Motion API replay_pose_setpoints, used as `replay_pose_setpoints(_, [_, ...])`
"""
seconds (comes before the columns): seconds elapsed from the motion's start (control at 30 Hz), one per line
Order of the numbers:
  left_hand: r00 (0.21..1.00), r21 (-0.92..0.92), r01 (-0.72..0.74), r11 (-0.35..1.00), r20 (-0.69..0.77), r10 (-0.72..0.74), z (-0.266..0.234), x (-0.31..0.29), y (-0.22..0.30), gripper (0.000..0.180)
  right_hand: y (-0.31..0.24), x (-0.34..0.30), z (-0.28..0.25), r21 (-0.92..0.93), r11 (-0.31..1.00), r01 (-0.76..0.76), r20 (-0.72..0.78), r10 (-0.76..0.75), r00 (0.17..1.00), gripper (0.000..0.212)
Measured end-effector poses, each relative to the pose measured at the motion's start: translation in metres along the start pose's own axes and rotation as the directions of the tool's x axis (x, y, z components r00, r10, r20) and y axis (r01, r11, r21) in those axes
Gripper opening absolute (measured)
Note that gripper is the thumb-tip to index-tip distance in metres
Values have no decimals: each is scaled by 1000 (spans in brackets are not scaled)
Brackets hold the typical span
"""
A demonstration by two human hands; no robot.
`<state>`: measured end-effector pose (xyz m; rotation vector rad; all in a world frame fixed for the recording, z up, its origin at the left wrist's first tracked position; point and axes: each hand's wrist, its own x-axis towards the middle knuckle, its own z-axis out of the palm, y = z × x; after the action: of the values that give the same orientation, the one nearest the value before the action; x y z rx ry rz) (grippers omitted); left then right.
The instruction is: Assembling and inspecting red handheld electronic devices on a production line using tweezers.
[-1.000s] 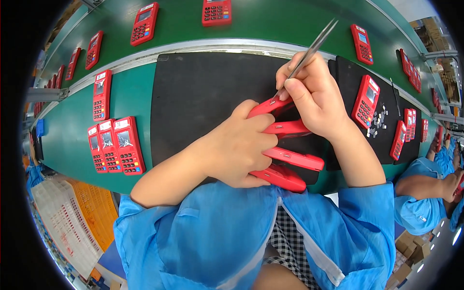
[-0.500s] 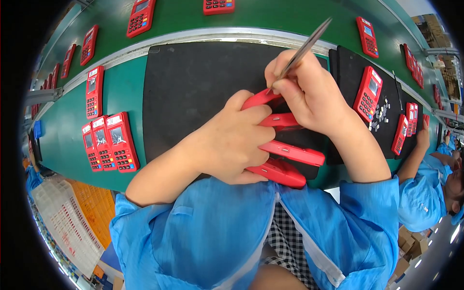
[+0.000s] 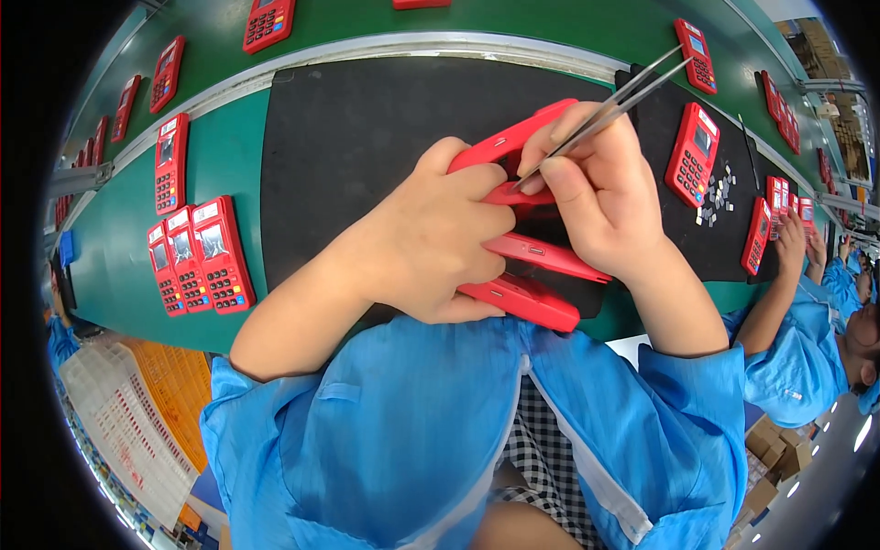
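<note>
My left hand (image 3: 440,234) is closed on several red card terminals (image 3: 543,252), fanned on edge with its fingers between them. Their narrow ends, with small port slots, face up over the black mat (image 3: 357,119). In my right hand (image 3: 610,197), thumb and fingers pinch a pair of metal tweezers (image 3: 634,96). The tweezers' tips point down at the end of the second terminal from the far side, close to my left fingers. Whatever the tips hold, if anything, is too small to make out. The farthest terminal (image 3: 513,137) slants behind my right fingers.
Upright red terminals (image 3: 220,252) lie at the left on the green bench (image 3: 119,266). Another terminal (image 3: 692,156) lies at the right beside scattered small white pieces (image 3: 715,202). Beyond the metal rail, more sit on the green belt (image 3: 367,27). A co-worker's hands (image 3: 790,243) touch terminals at far right.
The tweezers' tips have gone from the farthest terminal to the second one, and the tweezers' arms now show spread. The co-worker's hands have reached onto the terminals at right. My view has shifted slightly.
</note>
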<state>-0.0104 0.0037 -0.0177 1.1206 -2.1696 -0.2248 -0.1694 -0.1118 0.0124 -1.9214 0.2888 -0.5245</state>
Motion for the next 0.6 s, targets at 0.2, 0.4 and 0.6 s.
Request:
replay_pose_setpoints(0.2, [1000, -2, -1, 1000, -6, 1, 0, 1, 0, 25, 1, 0, -4, 62, 998, -22, -15, 23, 1000, 15])
replay_pose_setpoints(0.4, [1000, -10, 13, 1000, -7, -13, 0, 1, 1, 24, -2, 2, -6, -79, 997, -21, 39, 24, 999, 16])
replay_pose_setpoints(0.6, [1000, -25, 5, 1000, 12, -5, -1, 2, 1, 25, -8, 2, -2, -309, 950, 29, 76, -6, 997, 18])
